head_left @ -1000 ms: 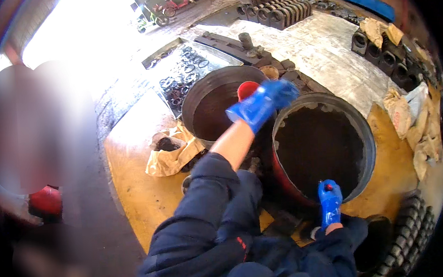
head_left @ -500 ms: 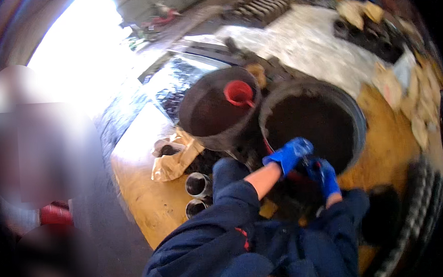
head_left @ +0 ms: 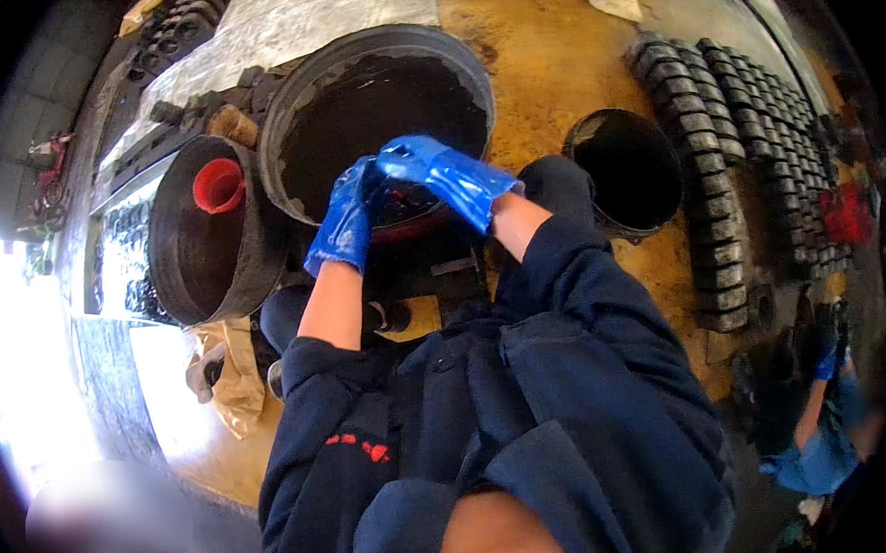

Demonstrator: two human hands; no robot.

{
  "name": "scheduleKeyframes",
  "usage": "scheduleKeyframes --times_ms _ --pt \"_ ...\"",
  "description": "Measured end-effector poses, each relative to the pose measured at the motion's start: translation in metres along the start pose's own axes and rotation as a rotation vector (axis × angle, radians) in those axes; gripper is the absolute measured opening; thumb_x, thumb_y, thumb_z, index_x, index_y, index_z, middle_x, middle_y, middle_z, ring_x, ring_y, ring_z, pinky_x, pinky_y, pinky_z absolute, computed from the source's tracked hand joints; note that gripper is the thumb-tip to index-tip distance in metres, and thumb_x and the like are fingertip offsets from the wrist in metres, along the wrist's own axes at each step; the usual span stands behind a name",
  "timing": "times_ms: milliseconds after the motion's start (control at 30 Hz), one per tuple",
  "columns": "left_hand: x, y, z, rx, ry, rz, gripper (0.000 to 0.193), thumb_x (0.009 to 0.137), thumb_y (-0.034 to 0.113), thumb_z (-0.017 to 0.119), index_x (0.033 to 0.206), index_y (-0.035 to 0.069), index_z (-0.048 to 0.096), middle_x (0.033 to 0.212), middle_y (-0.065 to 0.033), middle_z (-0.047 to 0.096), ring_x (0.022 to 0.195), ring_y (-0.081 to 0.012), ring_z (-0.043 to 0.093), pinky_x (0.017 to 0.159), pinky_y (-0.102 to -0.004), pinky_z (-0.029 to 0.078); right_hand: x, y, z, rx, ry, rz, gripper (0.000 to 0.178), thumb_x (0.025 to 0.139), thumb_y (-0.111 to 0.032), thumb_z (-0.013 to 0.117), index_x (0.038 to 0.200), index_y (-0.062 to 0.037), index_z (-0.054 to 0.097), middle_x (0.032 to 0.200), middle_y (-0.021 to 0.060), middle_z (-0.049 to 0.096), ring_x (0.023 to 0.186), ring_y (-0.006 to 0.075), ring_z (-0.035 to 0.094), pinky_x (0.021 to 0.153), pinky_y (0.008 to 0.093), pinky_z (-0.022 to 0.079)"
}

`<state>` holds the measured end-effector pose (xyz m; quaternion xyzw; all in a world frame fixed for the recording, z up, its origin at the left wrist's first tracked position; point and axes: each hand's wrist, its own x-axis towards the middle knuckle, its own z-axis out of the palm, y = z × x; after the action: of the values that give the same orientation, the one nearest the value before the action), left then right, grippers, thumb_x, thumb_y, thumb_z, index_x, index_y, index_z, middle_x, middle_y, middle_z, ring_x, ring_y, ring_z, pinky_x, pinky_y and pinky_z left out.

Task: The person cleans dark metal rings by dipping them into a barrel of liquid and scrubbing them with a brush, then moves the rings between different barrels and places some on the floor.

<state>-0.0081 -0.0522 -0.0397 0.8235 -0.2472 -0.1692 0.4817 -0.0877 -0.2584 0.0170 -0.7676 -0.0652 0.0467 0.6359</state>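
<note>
- My dark blue jacket (head_left: 530,412) fills the lower part of the view; both sleeves are pushed up and my forearms are bare.
- My left hand (head_left: 345,222) and my right hand (head_left: 448,176) each wear one blue glove, two gloves in all. The fingertips meet at the near rim of the large dark drum (head_left: 379,105).
- Both hands are curled and closed together over something small and dark at that rim. I cannot tell what it is; the gloves hide it.
- Round vessels, counted: three. The large dark drum is directly ahead, a second dark tub (head_left: 200,229) lies just to its left, and a smaller black bucket (head_left: 633,166) stands to its right.
- One red funnel-shaped cup (head_left: 218,185) sits inside the left tub.
- One crumpled tan rag (head_left: 230,373) lies on the yellow floor (head_left: 552,60) by my left elbow.
- Rows of dark cylindrical parts (head_left: 718,162) run along the right; too many overlap to count.
- Far right, another person's blue-gloved hand (head_left: 825,362) is partly cut off and blurred.
- Half a second ago my hands were lower in the view and the drum lay further right; now the view has swung, and the hands sit at the drum's rim.
</note>
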Motion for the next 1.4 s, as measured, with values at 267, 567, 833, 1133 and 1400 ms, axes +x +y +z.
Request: scheduleKeyframes --times_ms 267,567,833,1133,1400 --pt "-0.015 0.053 0.027 -1.051 0.036 -0.646 0.038 0.101 0.039 0.058 0.115 0.006 0.072 0.112 -0.0115 0.074 0.096 -0.0303 0.069 0.089 -0.0442 0.056 -0.037 -0.014 0.050 0.413 -0.030 0.188 0.073 0.088 -0.052 0.077 0.141 -0.0039 0.060 0.138 0.0178 0.063 0.127 0.0290 0.059 0.110 0.0431 0.045" --pt "-0.045 0.070 0.020 -0.887 0.179 -0.300 0.037 0.105 0.040 0.059 0.111 0.006 0.072 0.099 -0.0105 0.074 0.087 -0.0250 0.071 0.080 -0.0382 0.058 -0.042 -0.036 0.063 0.454 0.059 0.121 0.066 0.083 -0.044 0.083 0.134 -0.0058 0.066 0.129 0.0136 0.068 0.119 0.0261 0.063 0.107 0.0421 0.048" --pt "-0.098 0.115 0.021 -0.843 0.216 -0.314 0.048 0.100 0.044 0.066 0.130 0.007 0.060 0.113 -0.0092 0.070 0.099 -0.0207 0.068 0.083 -0.0341 0.057 -0.069 -0.061 0.084 0.872 0.090 0.196 0.049 0.094 -0.023 0.072 0.139 -0.0079 0.059 0.130 0.0110 0.066 0.121 0.0224 0.062 0.109 0.0387 0.046" --pt "-0.061 0.084 0.038 -0.851 0.103 -0.425 0.044 0.101 0.048 0.062 0.104 0.005 0.068 0.092 -0.0120 0.072 0.079 -0.0271 0.069 0.074 -0.0415 0.058 -0.098 -0.048 0.067 0.629 0.178 0.177 0.042 0.097 -0.028 0.069 0.135 -0.0094 0.063 0.128 0.0087 0.067 0.120 0.0198 0.061 0.109 0.0372 0.045" --pt "-0.017 0.047 0.038 -1.169 -0.188 -0.365 0.048 0.103 0.052 0.055 0.105 0.006 0.070 0.103 -0.0154 0.074 0.095 -0.0328 0.070 0.088 -0.0493 0.058 -0.099 -0.068 0.057 0.600 0.163 0.120 0.038 0.101 -0.031 0.064 0.133 -0.0106 0.064 0.127 0.0080 0.067 0.120 0.0192 0.061 0.108 0.0360 0.045"
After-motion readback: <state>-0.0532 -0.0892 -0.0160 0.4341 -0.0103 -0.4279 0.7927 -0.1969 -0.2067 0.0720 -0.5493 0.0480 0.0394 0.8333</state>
